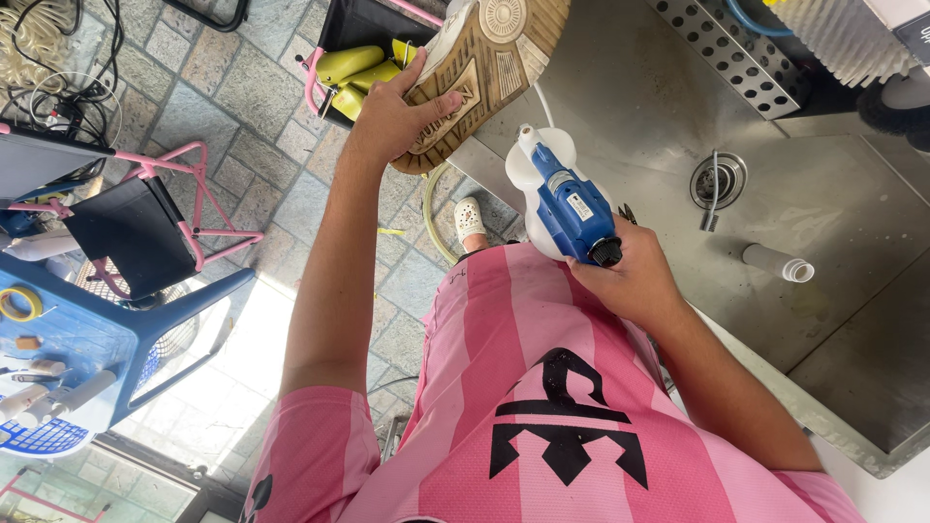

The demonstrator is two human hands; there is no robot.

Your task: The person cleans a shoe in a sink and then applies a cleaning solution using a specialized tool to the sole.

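My left hand (389,118) grips a worn shoe (484,73) with its tan sole facing up, held out over the edge of a steel sink. Beside it my right hand (628,281) holds a blue and white spray bottle (562,199) by its blue pump head, its nozzle pointing toward the shoe. The two objects are close but apart. I wear a pink striped shirt with a black emblem.
A stainless steel sink (833,223) with a drain (717,179) and a white tube (780,263) lies to the right. A pink-framed black seat (145,232), a blue plastic chair (87,339) with small items, and cables stand on the stone floor at left.
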